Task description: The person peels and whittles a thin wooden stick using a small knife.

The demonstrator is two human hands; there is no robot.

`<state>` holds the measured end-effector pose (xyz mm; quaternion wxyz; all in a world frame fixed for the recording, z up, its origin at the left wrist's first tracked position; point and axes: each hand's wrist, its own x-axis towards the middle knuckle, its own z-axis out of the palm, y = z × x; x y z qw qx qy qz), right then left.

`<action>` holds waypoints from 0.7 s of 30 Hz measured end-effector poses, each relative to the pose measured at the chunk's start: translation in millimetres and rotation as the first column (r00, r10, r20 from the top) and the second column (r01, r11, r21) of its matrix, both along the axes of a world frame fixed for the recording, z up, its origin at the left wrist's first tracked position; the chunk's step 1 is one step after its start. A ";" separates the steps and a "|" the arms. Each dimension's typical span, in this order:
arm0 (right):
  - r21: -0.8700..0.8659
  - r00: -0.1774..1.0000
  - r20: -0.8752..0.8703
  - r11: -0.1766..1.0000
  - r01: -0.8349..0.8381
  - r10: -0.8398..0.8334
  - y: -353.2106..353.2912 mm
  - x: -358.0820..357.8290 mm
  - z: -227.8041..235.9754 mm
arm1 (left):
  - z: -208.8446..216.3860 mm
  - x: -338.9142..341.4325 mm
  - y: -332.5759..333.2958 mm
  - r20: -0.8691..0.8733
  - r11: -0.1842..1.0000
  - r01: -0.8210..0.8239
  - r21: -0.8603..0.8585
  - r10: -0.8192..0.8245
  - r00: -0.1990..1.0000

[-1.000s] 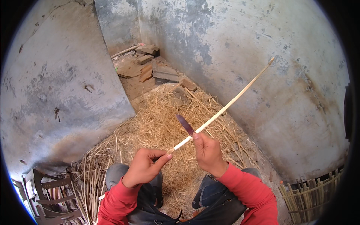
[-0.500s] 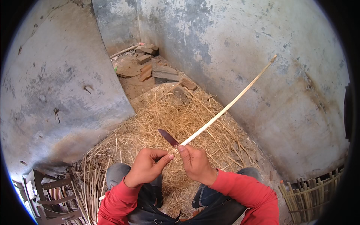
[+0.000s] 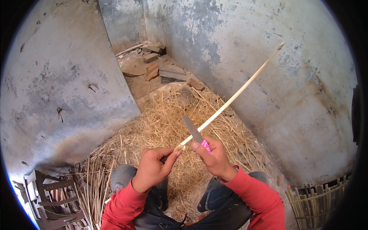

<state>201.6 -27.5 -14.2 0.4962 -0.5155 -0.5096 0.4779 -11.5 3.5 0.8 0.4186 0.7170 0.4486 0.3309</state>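
One long pale stick (image 3: 234,99) is slanting across the view, its lower end sitting in the left hand (image 3: 153,166) and its darker, narrower tip pointing up to the right, in front of the stained wall (image 3: 276,126); the left hand is pinching that end between thumb and forefinger, the other fingers curling in beneath (something dark is showing between them, too little of it to name); the right hand (image 3: 216,157) is gripping the pink-patterned handle (image 3: 206,145) of a knife (image 3: 191,127), whose grey blade is crossing the stick a little above the left hand, its point aiming up to the left; the right thumb is resting close to the stick, though whether it is touching the wood I cannot tell. Red sleeves (image 3: 124,205) are covering both forearms, with dark trousers (image 3: 157,216) showing between them; a thick straw-coloured litter (image 3: 165,115) is covering the floor beyond the knees; bricks (image 3: 151,57) are lying past it, towards the corner; thin loose sticks (image 3: 94,191) are leaning together at the left, beside a dark wooden frame (image 3: 57,187); a slatted piece of woodwork (image 3: 320,203) is standing at the lower right.
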 end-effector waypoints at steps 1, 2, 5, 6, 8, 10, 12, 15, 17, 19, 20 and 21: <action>0.088 0.994 0.102 0.996 0.024 -0.033 1.3 -2.1 1.7 | 1.4 0.2 -0.4 -0.001 1.000 -0.001 -0.002 0.001 1.000; 0.086 0.994 0.102 0.996 0.025 -0.034 1.6 -4.4 3.4 | 4.0 1.3 -0.3 -0.054 0.996 0.012 0.090 -0.007 0.999; 0.079 0.997 0.077 0.997 0.014 -0.020 1.2 -8.4 4.0 | -3.8 4.4 0.2 -0.124 0.968 0.040 0.246 -0.010 0.992; 0.060 0.994 0.105 0.998 0.004 -0.010 0.9 -8.5 1.0 | -7.1 5.0 0.0 -0.139 0.949 0.050 0.312 -0.007 0.990; 0.041 0.991 0.132 0.999 -0.006 0.001 0.0 -9.0 1.3 | -9.0 6.4 -0.8 -0.122 0.949 0.040 0.313 -0.002 0.993; 0.112 0.975 0.222 0.994 -0.020 -0.006 -2.3 -10.5 7.1 | -11.1 7.6 -1.2 -0.104 0.949 0.030 0.313 0.003 0.995; 0.134 0.972 0.236 0.990 -0.034 0.001 -2.3 -10.2 6.4 | -11.8 7.8 -2.2 -0.196 0.950 0.082 0.301 -0.023 0.980; 0.169 0.962 0.273 0.983 -0.079 0.030 0.4 -6.1 2.0 | -9.8 11.9 -5.2 -0.210 0.958 0.067 0.280 -0.007 0.978; 0.182 0.954 0.296 0.977 -0.109 0.051 0.6 -2.6 1.1 | -11.5 12.5 -5.5 -0.193 0.958 0.077 0.275 -0.023 0.981; 0.142 0.947 0.304 0.978 -0.154 0.105 -0.5 0.0 2.1 | -20.1 11.9 -0.3 -0.174 0.959 0.085 0.271 -0.038 0.984; 0.144 0.947 0.301 0.977 -0.157 0.108 -4.0 -2.9 2.4 | -30.6 6.4 7.4 -0.168 0.939 0.034 0.342 0.025 0.985; 0.112 0.934 0.246 0.950 -0.292 0.258 -11.0 -5.9 4.7 | -30.1 2.0 12.2 -0.155 0.912 -0.020 0.410 0.091 0.984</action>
